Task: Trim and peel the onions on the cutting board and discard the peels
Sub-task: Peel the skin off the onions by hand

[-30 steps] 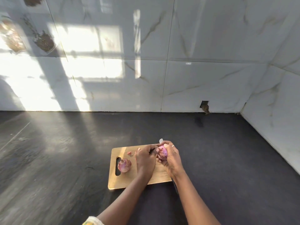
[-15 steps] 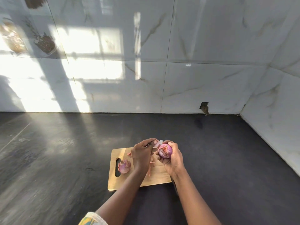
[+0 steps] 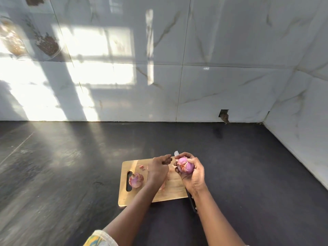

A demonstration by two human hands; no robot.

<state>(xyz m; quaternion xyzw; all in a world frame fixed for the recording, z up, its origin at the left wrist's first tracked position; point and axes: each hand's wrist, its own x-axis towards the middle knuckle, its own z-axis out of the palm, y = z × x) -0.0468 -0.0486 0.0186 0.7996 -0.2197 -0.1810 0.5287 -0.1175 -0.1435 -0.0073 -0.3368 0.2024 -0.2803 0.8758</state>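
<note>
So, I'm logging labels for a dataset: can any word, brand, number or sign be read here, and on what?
None can be read.
The small pale mark on the wall is too small to read.
The cutting board and the held onion show no print.

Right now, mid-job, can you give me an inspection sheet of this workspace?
Surface: dark countertop, sunlit at left; wooden cutting board lies on it.
Job's things: held onion, partly peeled, in the right hand; second onion on the board beside its handle slot; knife runs beneath the right hand, held or not unclear.
Clutter: peel scraps on the board.
Hands: right hand grips the held onion; left hand fingers curled beside its top, pinching peel or not unclear.
Cables: nothing seen.
Surroundings: marble-tiled wall behind and at right, with a small hole near its base.
</note>
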